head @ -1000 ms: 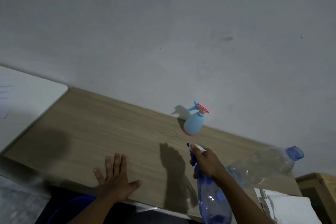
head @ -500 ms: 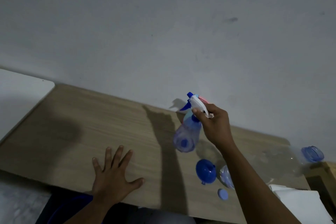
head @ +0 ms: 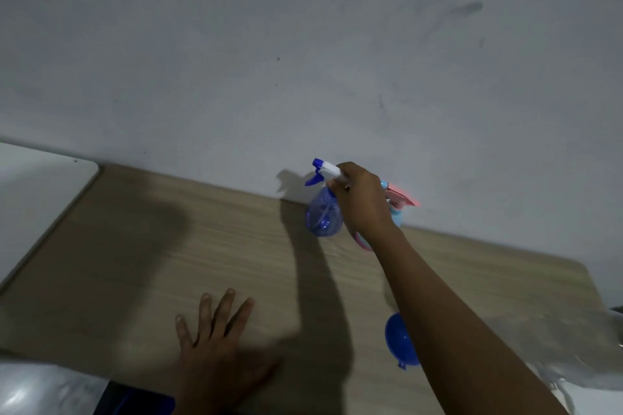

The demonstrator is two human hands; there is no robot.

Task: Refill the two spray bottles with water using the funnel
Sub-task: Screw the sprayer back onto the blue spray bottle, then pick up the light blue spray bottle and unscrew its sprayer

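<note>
So I've got this light wood-grain table [head: 209, 246] pushed up against the wall, and my left hand [head: 215, 347] is resting flat on its near edge, fingers spread. At the far side near the wall stand the clear blue spray bottle [head: 322, 212] and, just right of it, the light blue one with the pink trigger [head: 397, 209], mostly hidden behind my arm. The blue funnel [head: 399, 344] lies on the near right part.

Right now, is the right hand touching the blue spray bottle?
Touching: the head view shows the right hand closed around the blue spray bottle at its white trigger head.
</note>
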